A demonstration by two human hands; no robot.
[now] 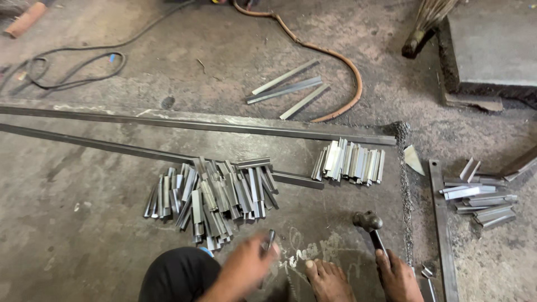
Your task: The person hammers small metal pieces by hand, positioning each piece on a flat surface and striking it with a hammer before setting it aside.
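Concrete floor (84,235), L hand (243,267) w/ steel piece (269,241), R hand (398,278) w/ hammer (369,223)

My left hand (243,268) holds a short metal piece (269,241) near the big pile of cut pieces (212,196). My right hand (398,277) grips the hammer (369,223); a smaller stack (349,161) lies farther off

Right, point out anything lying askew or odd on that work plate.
The big pile of short metal pieces lies jumbled, pieces crossing at all angles, while the smaller batch beside it stands in a neat row. A bare foot rests on the plate close to the hammer in the right hand.
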